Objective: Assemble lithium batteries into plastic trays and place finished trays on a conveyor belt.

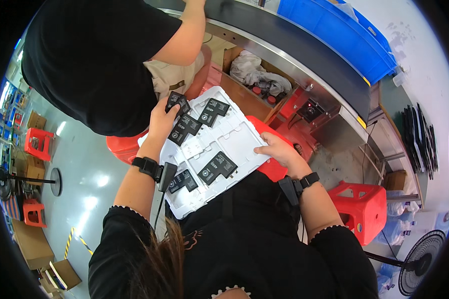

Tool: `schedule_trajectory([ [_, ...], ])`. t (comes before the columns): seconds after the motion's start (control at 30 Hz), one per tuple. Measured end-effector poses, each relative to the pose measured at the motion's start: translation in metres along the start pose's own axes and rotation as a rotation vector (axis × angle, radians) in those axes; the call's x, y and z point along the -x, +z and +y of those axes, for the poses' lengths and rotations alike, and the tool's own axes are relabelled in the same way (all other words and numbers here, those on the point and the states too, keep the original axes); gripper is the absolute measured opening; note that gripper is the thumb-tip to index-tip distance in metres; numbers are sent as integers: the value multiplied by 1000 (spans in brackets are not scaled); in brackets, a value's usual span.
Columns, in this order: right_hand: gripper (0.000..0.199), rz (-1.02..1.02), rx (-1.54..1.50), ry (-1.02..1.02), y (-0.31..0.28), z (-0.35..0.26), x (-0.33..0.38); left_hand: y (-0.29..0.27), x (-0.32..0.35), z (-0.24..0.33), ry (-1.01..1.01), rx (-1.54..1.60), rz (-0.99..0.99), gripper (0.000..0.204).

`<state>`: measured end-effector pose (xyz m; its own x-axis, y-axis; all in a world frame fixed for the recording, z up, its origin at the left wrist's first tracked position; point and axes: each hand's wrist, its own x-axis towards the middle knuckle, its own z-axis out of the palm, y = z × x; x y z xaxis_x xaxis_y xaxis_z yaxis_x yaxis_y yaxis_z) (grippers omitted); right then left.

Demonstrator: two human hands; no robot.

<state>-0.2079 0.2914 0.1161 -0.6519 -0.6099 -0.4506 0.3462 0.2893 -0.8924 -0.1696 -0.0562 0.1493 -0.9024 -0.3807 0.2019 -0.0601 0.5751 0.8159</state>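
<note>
A white moulded tray (pixel 234 132) rests on my lap, holding several flat black L-shaped parts with white labels. My left hand (pixel 162 118) grips one black part (pixel 177 102) at the tray's far left corner, just above another black part (pixel 184 128). On the tray's right edge, my right hand (pixel 279 149) pinches the rim beside a black part (pixel 217 167). Another black part (pixel 183 180) lies near my left wrist, and one (pixel 213 110) sits at the tray's far end. Both wrists wear black bands.
A person in a black shirt (pixel 92 60) stands close in front on the left, an arm reaching to the steel-edged bench (pixel 304 65). A cardboard box with rags (pixel 257 74), red stools (pixel 366 207), a blue bin (pixel 339 35) and a fan (pixel 424 261) surround me.
</note>
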Motion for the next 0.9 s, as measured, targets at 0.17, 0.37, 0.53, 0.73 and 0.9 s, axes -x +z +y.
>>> schedule_trajectory([
  [0.17,44,-8,1,32,-1,2,0,-7,14,5,19,-3,182,24],
  [0.37,42,58,11,-47,0,14,-5,-2,47,42,-102,245,181,25],
  [0.53,37,28,53,-94,0,10,-7,41,66,83,-334,590,-369,24],
  [0.73,38,21,16,-26,0,4,0,88,61,83,-304,428,-524,25],
  [0.9,36,15,20,8,1,-5,7,85,56,80,-175,144,-450,30],
])
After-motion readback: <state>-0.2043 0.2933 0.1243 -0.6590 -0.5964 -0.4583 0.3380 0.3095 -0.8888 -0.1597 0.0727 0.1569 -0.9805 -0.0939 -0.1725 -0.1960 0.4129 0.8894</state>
